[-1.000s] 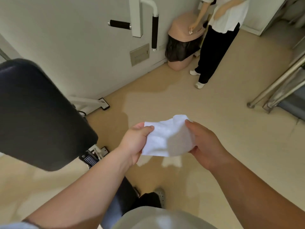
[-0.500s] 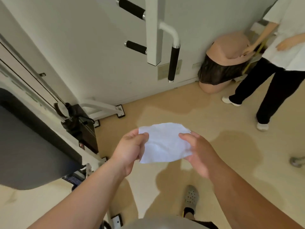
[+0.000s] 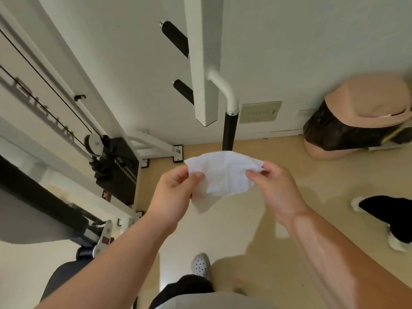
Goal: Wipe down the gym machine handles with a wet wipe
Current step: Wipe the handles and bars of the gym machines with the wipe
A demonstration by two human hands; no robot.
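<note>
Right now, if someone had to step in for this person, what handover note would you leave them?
Left hand: pinching the left edge of the wet wipe.
Right hand: pinching its right edge, so the wipe is spread between both hands, in the air.
Handles: the vertical black grip hangs just beyond the wipe; two more black grips stick out left of the white post.
Done: wipe opened out.
Left: no handle touched yet; wipe all three.

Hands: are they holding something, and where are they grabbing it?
Yes, a white wet wipe. The left hand pinches its left edge and the right hand pinches its right edge, stretching it open between them.
</note>
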